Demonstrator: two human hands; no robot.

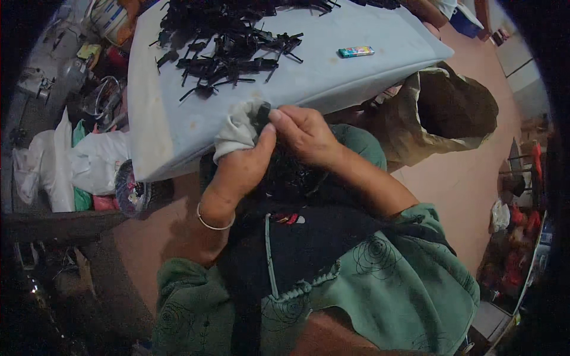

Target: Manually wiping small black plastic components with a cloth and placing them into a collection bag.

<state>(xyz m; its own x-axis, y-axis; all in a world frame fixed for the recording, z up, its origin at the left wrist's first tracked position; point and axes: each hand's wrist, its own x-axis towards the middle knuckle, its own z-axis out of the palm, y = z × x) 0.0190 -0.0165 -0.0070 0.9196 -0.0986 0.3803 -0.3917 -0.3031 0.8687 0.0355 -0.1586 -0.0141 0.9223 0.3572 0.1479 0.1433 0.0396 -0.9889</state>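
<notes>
My left hand [237,172] has white cloth [234,132] over its fingers, perhaps part of a glove. Between those covered fingers and the thumb it grips a small black plastic part [262,114], just off the table's near edge. The fingertips of my right hand [309,133] pinch the right side of the same part; its exact shape is mostly hidden. A pile of black plastic parts [228,50] with thin stems lies on the table [314,74] beyond my hands. More black pieces [297,178] seem to rest in my lap, dim under my wrists.
A small teal and pink stick-shaped item [355,52] lies on the table's right half. Beside my right knee an open brown sack [409,124] stands on the floor. White plastic bags [101,160] crowd a dark shelf at the left. Another person's arm [424,12] shows at the far right.
</notes>
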